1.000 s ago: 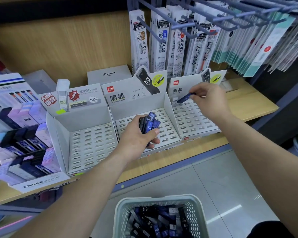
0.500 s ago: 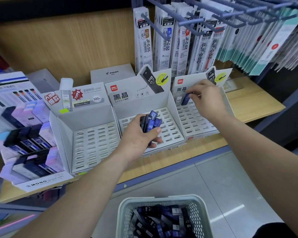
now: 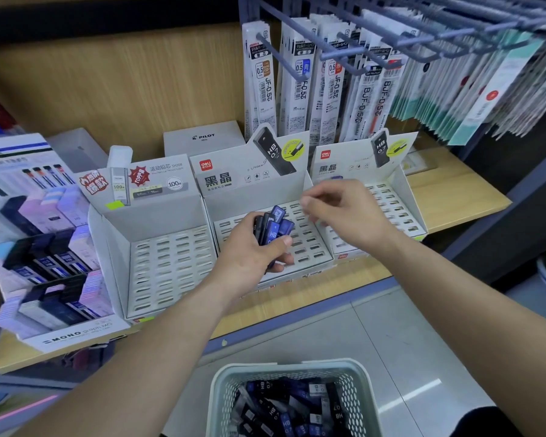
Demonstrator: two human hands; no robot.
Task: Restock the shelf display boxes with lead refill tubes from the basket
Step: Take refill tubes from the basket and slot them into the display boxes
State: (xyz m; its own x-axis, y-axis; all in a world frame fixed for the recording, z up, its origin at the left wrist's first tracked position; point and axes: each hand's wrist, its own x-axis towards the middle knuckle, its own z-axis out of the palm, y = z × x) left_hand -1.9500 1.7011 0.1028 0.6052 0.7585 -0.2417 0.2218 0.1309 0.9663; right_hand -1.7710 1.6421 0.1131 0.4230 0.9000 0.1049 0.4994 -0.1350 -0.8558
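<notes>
The left hand clutches a fanned fistful of lead refill tubes over the middle display box; more lie in the basket nearest us. The right hand, fingers loosely bent and apparently empty (it's blurred), hovers just right of them. Plucking one carelessly could loosen the bunch and spill tubes floorward.

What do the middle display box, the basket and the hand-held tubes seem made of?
Middle display box: matte white card, judging by folded flaps and punched slots. Basket: pale moulded plastic, with perforated walls. Tubes in the left hand: probably glossy plastic, blue and black.
</notes>
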